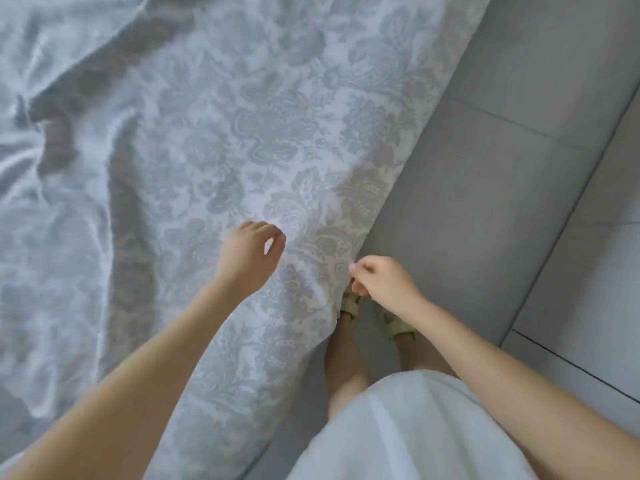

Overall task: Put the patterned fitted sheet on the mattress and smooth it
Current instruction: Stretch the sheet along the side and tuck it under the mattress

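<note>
Grey floor tiles (502, 202) flank the bed on my right. The patterned fitted sheet (242, 116) covers it, its draped side running diagonally away. The right hand (381, 282) is nearer, curled at that edge; I cannot tell whether it pinches cloth. The left hand (249, 251) hovers loosely curled, holding nothing. 0 labels readable.

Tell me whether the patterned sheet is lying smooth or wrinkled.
Wrinkled. The patterned sheet is spread out, but deep folds bunch at its left side; near the right edge it lies flatter.
</note>
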Demonstrator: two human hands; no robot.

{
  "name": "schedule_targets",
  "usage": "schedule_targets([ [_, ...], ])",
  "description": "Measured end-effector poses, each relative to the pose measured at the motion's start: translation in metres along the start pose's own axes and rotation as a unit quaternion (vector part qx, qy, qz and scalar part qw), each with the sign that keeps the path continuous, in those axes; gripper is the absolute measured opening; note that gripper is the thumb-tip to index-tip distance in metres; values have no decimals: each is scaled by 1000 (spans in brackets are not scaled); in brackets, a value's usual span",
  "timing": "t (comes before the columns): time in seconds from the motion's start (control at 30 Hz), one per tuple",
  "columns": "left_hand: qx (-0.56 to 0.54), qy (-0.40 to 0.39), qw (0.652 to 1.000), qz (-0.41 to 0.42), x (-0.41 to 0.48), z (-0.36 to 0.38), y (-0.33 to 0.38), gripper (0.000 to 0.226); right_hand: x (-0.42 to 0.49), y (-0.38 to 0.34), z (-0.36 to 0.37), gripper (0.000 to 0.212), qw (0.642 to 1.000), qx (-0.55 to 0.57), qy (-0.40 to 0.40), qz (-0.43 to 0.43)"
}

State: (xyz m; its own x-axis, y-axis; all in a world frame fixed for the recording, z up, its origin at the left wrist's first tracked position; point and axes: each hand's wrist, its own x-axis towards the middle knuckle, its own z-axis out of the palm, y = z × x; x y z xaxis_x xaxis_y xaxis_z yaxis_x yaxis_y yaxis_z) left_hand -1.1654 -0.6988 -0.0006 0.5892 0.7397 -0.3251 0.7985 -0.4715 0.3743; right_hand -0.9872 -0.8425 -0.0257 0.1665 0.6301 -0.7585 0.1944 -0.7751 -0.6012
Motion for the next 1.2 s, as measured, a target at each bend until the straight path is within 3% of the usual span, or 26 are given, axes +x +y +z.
schedule_targets([
  [0.13,-86,91,959,-256,-95,7,-35,27,-9,-26,18,33,993,-102,-44,-42],
  [0.3,-177,166,819,-520,-220,49,-67,29,-20,-50,80,28,967,-200,-127,-93],
  [0.43,-275,211,668,-658,-307,98,-80,35,-39,-57,147,29,923,-303,-197,-134],
  [0.57,-382,239,478,-754,-383,159,-86,29,-59,-55,217,25,872,-390,-242,-170],
  [0.7,-561,303,260,-725,-430,199,-89,28,-87,-50,287,25,809,-474,-260,-232],
  [0.8,-661,324,131,-664,-450,209,-92,28,-111,-45,340,23,745,-528,-271,-305],
  [0.87,-709,330,76,-618,-454,212,-100,30,-122,-45,373,22,700,-542,-275,-375],
  [0.97,-756,331,4,-565,-457,218,-115,39,-135,-45,429,20,603,-539,-291,-511],
  [1.1,-798,370,-84,-469,-455,222,-127,30,-140,-43,502,22,437,-566,-299,-632],
  [1.2,-777,402,-96,-476,-455,236,-131,13,-132,-38,556,29,290,-652,-284,-640],
])
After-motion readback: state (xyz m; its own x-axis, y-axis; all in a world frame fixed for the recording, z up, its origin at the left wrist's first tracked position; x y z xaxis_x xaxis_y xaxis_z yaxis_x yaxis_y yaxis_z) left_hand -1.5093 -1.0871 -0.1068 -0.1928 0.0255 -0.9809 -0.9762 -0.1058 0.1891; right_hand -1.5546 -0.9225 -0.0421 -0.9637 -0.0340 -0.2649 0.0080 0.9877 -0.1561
